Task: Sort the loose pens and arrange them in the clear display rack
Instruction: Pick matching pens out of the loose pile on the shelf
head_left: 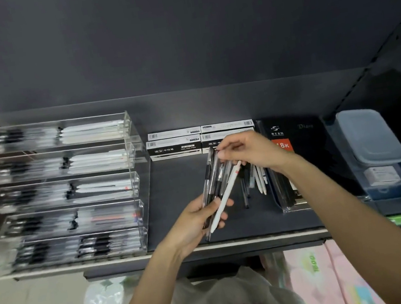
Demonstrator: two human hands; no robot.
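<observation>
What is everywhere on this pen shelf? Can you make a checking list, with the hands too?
Surface: dark shelf, bare patch in the middle.
Job's things: clear display rack at left, five tiers holding pens; bundle of pens held; loose pens lying on the shelf.
Clutter: pen boxes at back; black notebook; lidded plastic box.
Hands: left hand grips the bundle; right hand pinches its top.
Cables: nothing seen.
Surroundings: dark back wall; white bag below.
</observation>
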